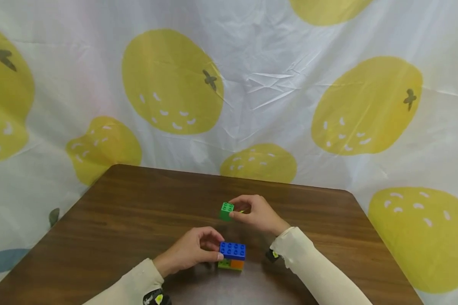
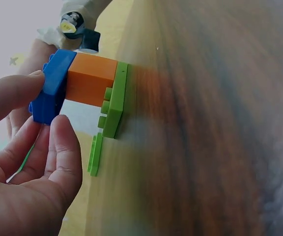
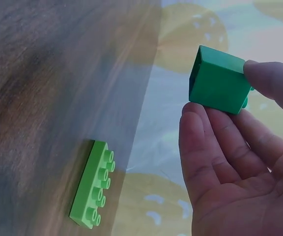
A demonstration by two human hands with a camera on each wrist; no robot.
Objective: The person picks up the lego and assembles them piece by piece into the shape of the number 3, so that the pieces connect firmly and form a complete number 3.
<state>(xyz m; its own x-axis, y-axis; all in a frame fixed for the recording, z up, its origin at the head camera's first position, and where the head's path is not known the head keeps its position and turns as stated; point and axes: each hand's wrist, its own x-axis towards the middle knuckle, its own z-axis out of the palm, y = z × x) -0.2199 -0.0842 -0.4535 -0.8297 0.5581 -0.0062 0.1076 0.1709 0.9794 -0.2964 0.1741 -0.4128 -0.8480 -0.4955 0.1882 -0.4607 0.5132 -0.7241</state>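
At the front of the table stands a small stack: a blue brick (image 1: pixel 233 253) on an orange brick (image 2: pixel 91 78), which sits on one end of a lime green flat brick (image 2: pixel 115 108). My left hand (image 1: pixel 196 250) pinches the left end of the blue brick between thumb and fingers. Farther back and raised above the table, my right hand (image 1: pixel 257 214) pinches a small green brick (image 3: pixel 217 81) by its sides. Its studs face up in the head view. A second lime green flat brick (image 3: pixel 89 184) lies studs up on the table, mostly hidden behind my right hand in the head view.
The dark wooden table (image 1: pixel 156 195) has rounded far corners. Directly behind it hangs a pale curtain (image 1: pixel 252 106) with large yellow fruit prints. A dark wrist device (image 1: pixel 157 297) is strapped over the left sleeve, another over the right.
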